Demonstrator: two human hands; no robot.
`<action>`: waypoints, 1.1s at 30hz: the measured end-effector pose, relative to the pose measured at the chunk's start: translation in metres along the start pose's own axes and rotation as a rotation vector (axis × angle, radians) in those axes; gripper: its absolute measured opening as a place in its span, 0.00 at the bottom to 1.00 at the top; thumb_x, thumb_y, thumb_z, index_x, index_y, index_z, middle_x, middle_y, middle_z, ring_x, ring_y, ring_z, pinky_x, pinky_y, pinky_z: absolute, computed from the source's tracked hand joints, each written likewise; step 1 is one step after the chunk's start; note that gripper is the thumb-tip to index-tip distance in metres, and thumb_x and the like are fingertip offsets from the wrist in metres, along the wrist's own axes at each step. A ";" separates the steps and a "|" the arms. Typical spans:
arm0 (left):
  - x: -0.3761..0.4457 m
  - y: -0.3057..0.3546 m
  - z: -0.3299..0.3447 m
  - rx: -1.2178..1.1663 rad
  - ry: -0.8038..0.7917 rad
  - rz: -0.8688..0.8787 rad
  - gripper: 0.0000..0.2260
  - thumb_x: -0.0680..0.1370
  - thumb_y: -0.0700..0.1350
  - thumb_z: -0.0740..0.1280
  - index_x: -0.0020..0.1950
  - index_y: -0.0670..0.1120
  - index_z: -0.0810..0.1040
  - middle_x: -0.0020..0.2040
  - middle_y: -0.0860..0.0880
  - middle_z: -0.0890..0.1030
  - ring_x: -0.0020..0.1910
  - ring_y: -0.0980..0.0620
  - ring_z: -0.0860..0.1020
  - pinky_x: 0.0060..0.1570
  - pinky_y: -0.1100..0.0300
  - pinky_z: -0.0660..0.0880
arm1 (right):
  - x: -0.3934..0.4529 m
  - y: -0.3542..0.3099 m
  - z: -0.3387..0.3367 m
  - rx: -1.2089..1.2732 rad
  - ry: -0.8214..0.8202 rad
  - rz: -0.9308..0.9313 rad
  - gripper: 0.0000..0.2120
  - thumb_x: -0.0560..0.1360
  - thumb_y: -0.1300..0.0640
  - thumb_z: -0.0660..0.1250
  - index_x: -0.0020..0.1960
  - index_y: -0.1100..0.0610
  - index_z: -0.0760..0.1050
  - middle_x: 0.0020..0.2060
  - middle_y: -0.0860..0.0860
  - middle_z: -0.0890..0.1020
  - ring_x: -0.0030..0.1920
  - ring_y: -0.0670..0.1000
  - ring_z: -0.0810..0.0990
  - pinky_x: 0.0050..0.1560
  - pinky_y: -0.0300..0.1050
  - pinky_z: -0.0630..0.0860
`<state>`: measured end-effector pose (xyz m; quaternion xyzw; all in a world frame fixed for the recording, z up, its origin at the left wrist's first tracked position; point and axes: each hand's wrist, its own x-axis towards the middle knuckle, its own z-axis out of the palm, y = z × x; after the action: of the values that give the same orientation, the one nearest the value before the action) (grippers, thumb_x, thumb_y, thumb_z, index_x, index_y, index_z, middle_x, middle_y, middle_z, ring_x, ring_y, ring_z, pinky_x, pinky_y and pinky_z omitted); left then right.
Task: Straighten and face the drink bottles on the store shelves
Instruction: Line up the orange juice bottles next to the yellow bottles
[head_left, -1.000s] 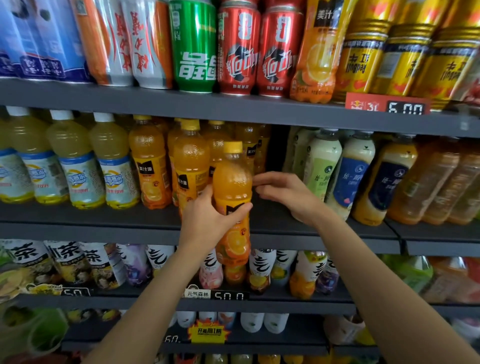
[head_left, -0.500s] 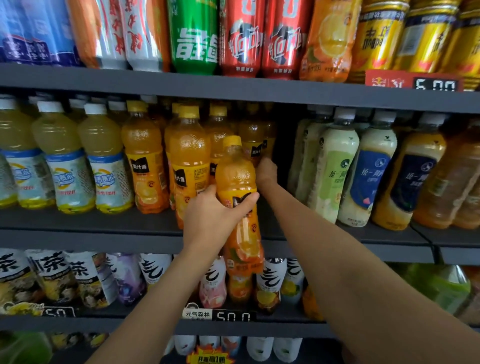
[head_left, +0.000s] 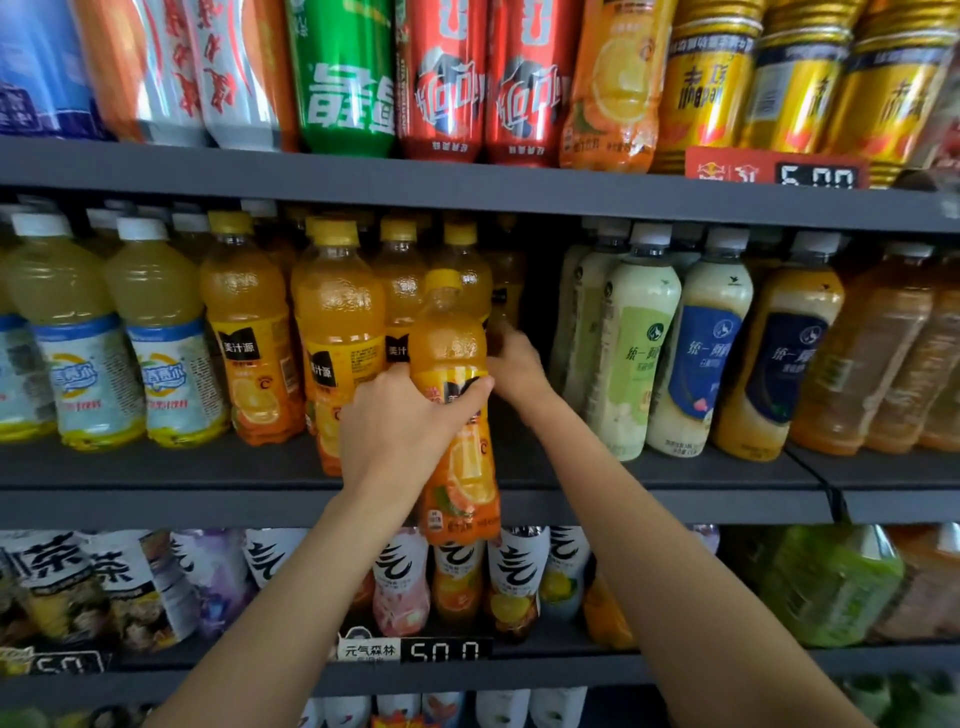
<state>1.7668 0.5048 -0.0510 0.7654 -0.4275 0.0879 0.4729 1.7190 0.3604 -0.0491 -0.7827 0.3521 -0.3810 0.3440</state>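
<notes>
Store shelving is facing me while my left hand (head_left: 410, 426) is gripping an orange juice bottle (head_left: 457, 415) clear, letting my right hand (head_left: 514, 364), grip unclear, reach the gap at one o'clock.

The light is bright and soft. Shiny spots glow on the cans (head_left: 457, 78) up top. It gets dark deep behind the orange bottles (head_left: 337, 322). The shelves (head_left: 156, 499) bend near the edges, and the corners look blurry
</notes>
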 end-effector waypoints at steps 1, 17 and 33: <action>0.001 0.003 -0.001 0.003 -0.006 -0.002 0.19 0.68 0.66 0.68 0.33 0.51 0.70 0.31 0.55 0.72 0.34 0.53 0.74 0.35 0.61 0.67 | -0.001 -0.001 -0.002 0.014 -0.011 -0.007 0.23 0.74 0.56 0.69 0.67 0.58 0.69 0.61 0.57 0.76 0.61 0.56 0.75 0.54 0.44 0.72; 0.024 0.021 0.010 0.027 0.013 -0.024 0.24 0.69 0.66 0.67 0.46 0.45 0.80 0.43 0.48 0.81 0.45 0.48 0.80 0.40 0.61 0.68 | 0.005 0.002 -0.009 0.051 -0.087 0.061 0.21 0.77 0.56 0.65 0.67 0.58 0.65 0.59 0.58 0.77 0.58 0.57 0.76 0.59 0.53 0.74; 0.018 0.017 0.015 0.142 0.160 0.069 0.27 0.68 0.67 0.66 0.49 0.43 0.71 0.44 0.44 0.80 0.45 0.43 0.79 0.39 0.58 0.68 | 0.065 0.012 0.002 -0.024 0.208 0.106 0.24 0.79 0.61 0.60 0.71 0.64 0.57 0.67 0.62 0.67 0.67 0.61 0.68 0.66 0.51 0.66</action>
<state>1.7613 0.4795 -0.0388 0.7725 -0.4072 0.1949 0.4466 1.7473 0.3023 -0.0365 -0.7233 0.4314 -0.4370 0.3159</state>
